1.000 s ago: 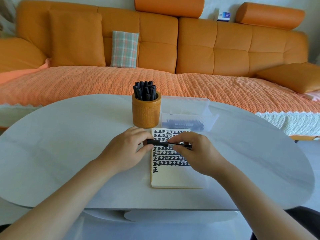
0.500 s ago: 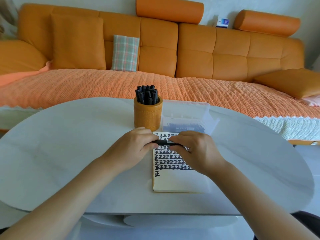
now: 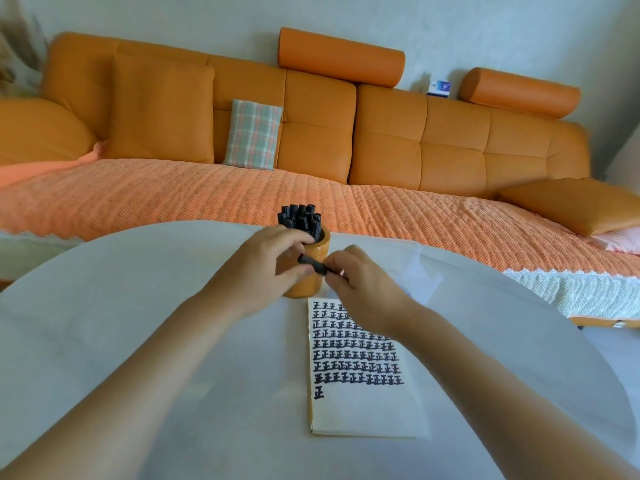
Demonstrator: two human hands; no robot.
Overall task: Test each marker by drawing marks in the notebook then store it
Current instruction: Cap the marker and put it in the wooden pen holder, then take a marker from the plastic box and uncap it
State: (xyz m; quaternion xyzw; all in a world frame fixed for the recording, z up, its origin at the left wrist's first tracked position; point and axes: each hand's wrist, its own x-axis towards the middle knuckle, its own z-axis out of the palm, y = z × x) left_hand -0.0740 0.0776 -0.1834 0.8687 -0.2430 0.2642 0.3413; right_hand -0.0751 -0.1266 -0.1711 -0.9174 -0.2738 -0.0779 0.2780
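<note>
Both hands are pinching one marker (image 3: 313,265) between them, just in front of the cup (image 3: 322,247).

The left hand (image 3: 263,271) is gripping the marker's left end with thumb and fingertips. The right hand (image 3: 360,284) is closing round the other end, probably pulling or pressing a cap. Which it is I cannot tell, as the right fingers are covering most of the marker. The notebook (image 3: 363,410) is lying below the right wrist, ready for marks. Beyond the right hand a clear box (image 3: 410,259) is showing only faintly.
</note>
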